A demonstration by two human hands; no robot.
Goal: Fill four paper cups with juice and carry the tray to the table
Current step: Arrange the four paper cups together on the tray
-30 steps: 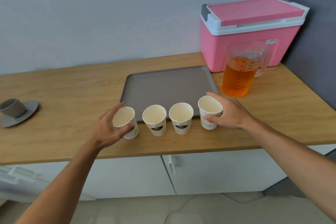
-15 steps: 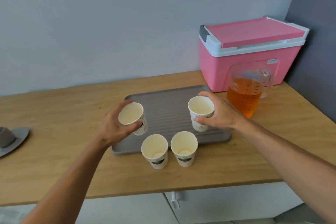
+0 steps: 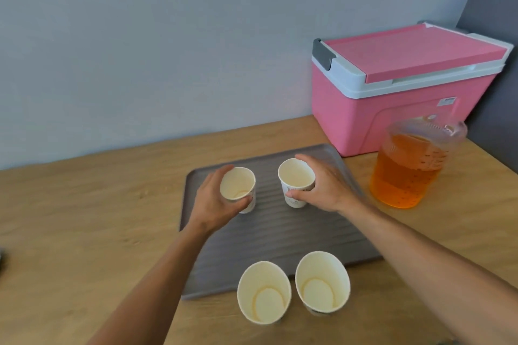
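Observation:
A grey ribbed tray (image 3: pixel 280 235) lies on the wooden counter (image 3: pixel 92 227). My left hand (image 3: pixel 213 204) grips an empty paper cup (image 3: pixel 238 187) over the tray's far left part. My right hand (image 3: pixel 322 190) grips a second empty paper cup (image 3: pixel 296 180) over the tray's far middle, its base at the tray surface. Two more empty paper cups (image 3: pixel 264 292) (image 3: pixel 322 283) stand side by side on the counter just in front of the tray. A clear pitcher (image 3: pixel 412 168) of orange juice stands to the right of the tray.
A pink cooler box (image 3: pixel 392 101) with a white-rimmed lid sits at the back right, behind the pitcher. A grey wall runs along the counter's far edge and a darker wall closes the right side.
Both hands have lifted the two outer cups from the row in front of the tray and carried them forward onto the tray's far part. The view has moved closer.

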